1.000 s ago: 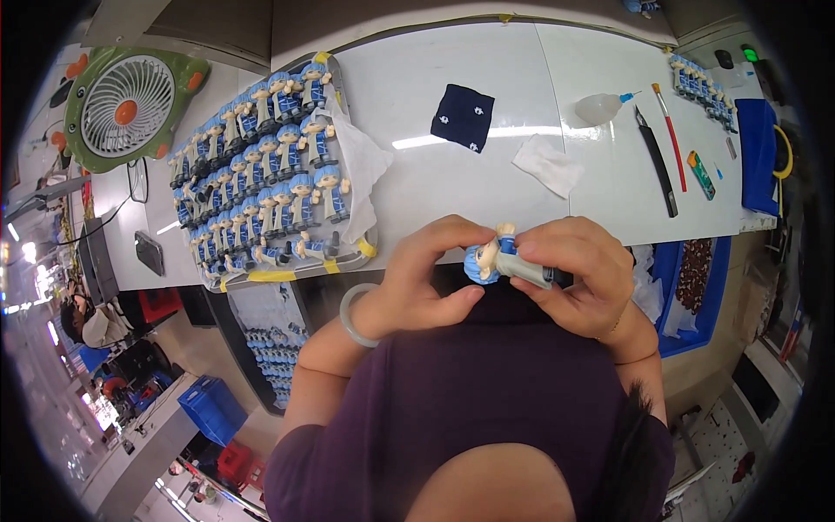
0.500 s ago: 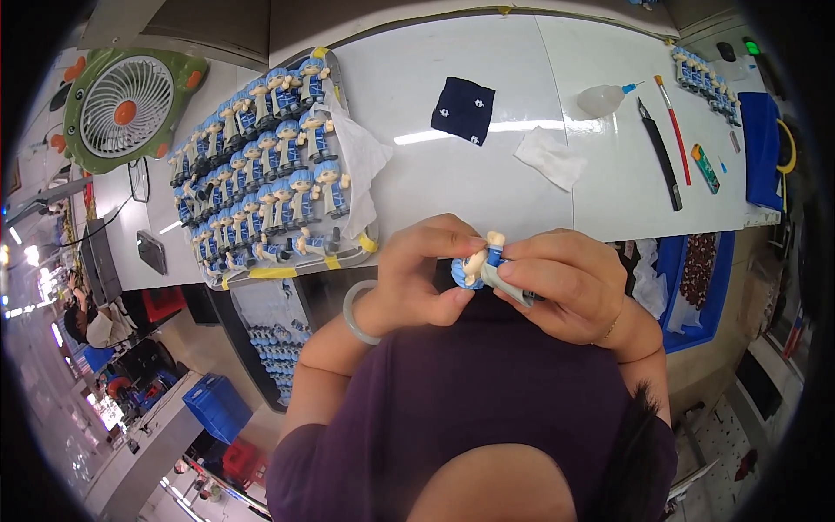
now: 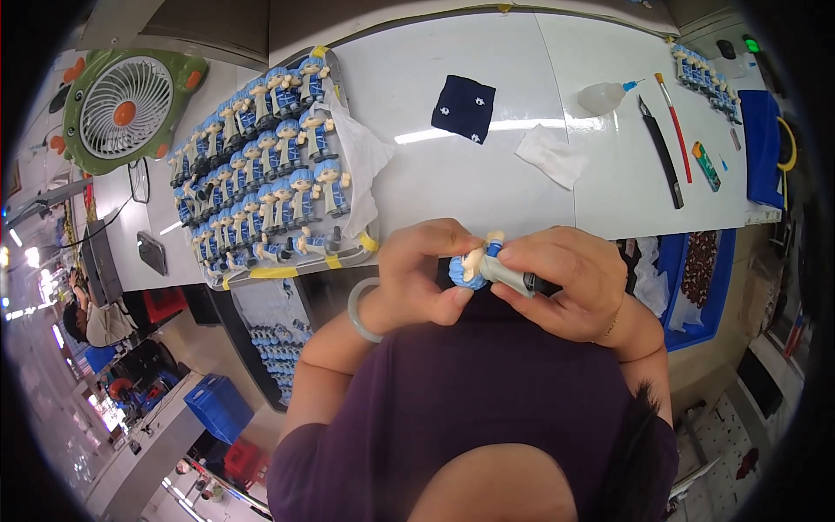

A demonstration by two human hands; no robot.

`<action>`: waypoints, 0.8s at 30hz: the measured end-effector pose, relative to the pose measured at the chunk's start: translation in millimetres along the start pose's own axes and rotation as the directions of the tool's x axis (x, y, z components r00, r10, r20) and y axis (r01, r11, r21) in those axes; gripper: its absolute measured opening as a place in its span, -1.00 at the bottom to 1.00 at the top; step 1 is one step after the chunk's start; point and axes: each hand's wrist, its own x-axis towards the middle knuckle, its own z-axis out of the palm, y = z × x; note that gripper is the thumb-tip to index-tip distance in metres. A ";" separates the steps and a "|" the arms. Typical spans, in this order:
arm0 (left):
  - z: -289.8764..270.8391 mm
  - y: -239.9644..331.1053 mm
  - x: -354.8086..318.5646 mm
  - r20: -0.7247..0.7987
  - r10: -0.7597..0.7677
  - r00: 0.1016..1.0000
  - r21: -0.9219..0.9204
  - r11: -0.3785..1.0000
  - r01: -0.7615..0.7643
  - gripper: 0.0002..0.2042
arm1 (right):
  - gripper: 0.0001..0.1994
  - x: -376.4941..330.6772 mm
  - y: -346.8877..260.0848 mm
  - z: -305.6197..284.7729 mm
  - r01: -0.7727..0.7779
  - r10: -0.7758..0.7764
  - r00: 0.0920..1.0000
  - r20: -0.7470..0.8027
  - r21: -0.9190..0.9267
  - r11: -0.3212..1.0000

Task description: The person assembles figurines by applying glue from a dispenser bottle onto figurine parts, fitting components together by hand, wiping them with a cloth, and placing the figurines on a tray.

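Between my hands, just off the table's front edge, is a small figurine (image 3: 499,271) with blue hair, a blue top and a pale grey robe. It lies sideways, head to the left and dark feet to the right. My left hand (image 3: 426,265) pinches the head between thumb and fingers. Around the body and robe, the fingers of my right hand (image 3: 570,278) are closed. One pale arm of the figurine points up between the two hands. Part of its body is hidden by my right fingers.
At left, a tray (image 3: 355,257) carries rows of similar figurines beside a green fan (image 3: 124,109) and a phone (image 3: 151,252). Ahead lie a dark cloth (image 3: 464,109) and a white tissue (image 3: 551,157). Rightward are a needle-tipped bottle (image 3: 602,98), black knife (image 3: 661,155) and red brush (image 3: 675,130).
The figurine has turned a little in my hands, so more of its robe and dark feet show. My right fingers have shifted along its body. The table things stay put.
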 end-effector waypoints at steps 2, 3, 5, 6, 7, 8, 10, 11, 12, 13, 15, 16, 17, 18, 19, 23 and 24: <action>0.2 -0.3 -1.6 -0.024 0.000 1.000 0.010 1.000 0.000 -0.64 | -0.67 1.0 -1.3 -0.6 -0.024 0.024 1.000 0.009 -0.011 1.000; 0.1 -0.7 -2.4 -0.024 -0.001 1.000 0.010 1.000 0.001 -0.64 | -0.67 1.6 -1.8 -1.4 -0.025 0.025 1.000 0.009 -0.010 1.000; -0.4 -0.9 -3.8 -0.029 -0.029 0.999 -0.042 0.999 0.027 -0.64 | -0.66 2.2 -2.5 -2.8 -0.024 0.025 0.999 0.040 -0.021 0.999; 0.1 -0.1 -4.8 -0.030 -0.030 0.999 -0.042 0.999 0.028 -0.64 | -0.66 1.8 -2.3 -2.3 -0.024 0.025 0.999 0.040 -0.020 1.000; 1.2 0.9 -5.6 -0.027 -0.038 0.999 -0.033 0.999 0.037 -0.63 | -0.66 1.1 -1.7 -2.0 -0.018 0.019 0.999 0.029 -0.007 1.000; 2.2 1.6 -6.2 -0.025 -0.046 0.999 -0.024 0.999 0.045 -0.62 | -0.66 0.6 -1.1 -1.8 -0.012 0.012 1.000 0.019 0.006 1.000; 3.4 1.6 -7.3 -0.010 -0.049 0.999 -0.043 0.998 0.049 -0.60 | -0.66 1.1 1.3 -2.0 -0.019 0.019 1.000 0.011 0.052 0.998; 3.4 1.8 -7.8 0.003 -0.052 0.999 -0.063 0.997 0.052 -0.58 | -0.67 1.9 3.0 -2.3 -0.026 0.026 1.000 0.005 0.098 0.995; 2.3 2.8 -6.3 0.002 -0.052 0.999 -0.061 0.997 0.052 -0.58 | -0.67 3.1 4.9 -4.0 -0.025 0.024 1.000 0.006 0.100 0.995; 0.4 3.6 -3.7 0.047 -0.036 0.998 -0.031 0.999 0.037 -0.56 | -0.67 4.8 7.5 -6.9 -0.045 0.039 0.998 0.045 0.163 0.986; -0.7 4.0 -3.2 0.091 -0.021 0.996 -0.002 1.000 0.021 -0.53 | -0.68 8.8 13.1 -12.1 -0.068 0.050 0.995 0.086 0.225 0.972; 0.0 4.9 -4.9 0.088 -0.073 0.993 -0.061 0.995 0.078 -0.51 | -0.68 10.8 15.6 -14.9 -0.074 0.044 0.992 0.122 0.253 0.965; 0.7 5.7 -6.5 0.089 -0.124 0.988 -0.121 0.984 0.134 -0.48 | -0.69 12.2 18.1 -16.7 -0.080 0.037 0.987 0.157 0.280 0.957; 1.5 5.7 -7.7 0.089 -0.124 0.988 -0.121 0.984 0.134 -0.48 | -0.69 12.4 20.6 -17.1 -0.080 0.037 0.987 0.157 0.281 0.956; 3.0 5.4 -7.9 0.074 -0.156 0.985 -0.205 0.964 0.168 -0.45 | -0.69 12.0 23.3 -17.3 -0.097 0.033 0.982 0.186 0.341 0.935; 3.7 20.8 5.4 0.171 -0.489 0.856 -0.523 0.691 0.499 -0.36 | -0.70 10.9 33.7 -19.9 -0.126 -0.011 0.959 0.284 0.460 0.879; 2.6 22.6 8.1 0.294 -0.603 0.742 -0.569 0.514 0.643 -0.33 | -0.70 11.8 36.7 -20.9 -0.127 -0.010 0.959 0.284 0.459 0.880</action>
